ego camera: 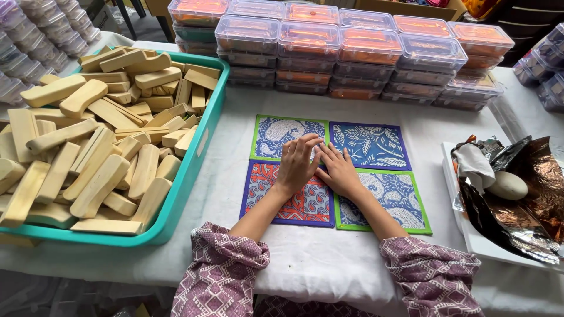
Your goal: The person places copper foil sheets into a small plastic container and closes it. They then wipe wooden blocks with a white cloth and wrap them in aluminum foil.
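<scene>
- Head view showed both hands flat and open, gripping nothing, at the centre of four printed cloth squares (376, 147) laid in a block on the white table (317, 264).
- Left hand (298, 164) and right hand (339, 170) hid the squares' meeting corners.
- Left of the squares, a teal tray (194, 170) of wooden blocks (100, 147) ran off frame.
- Behind the squares stood stacked clear lidded boxes (364, 50); their orange contents were hard to make out.
</scene>
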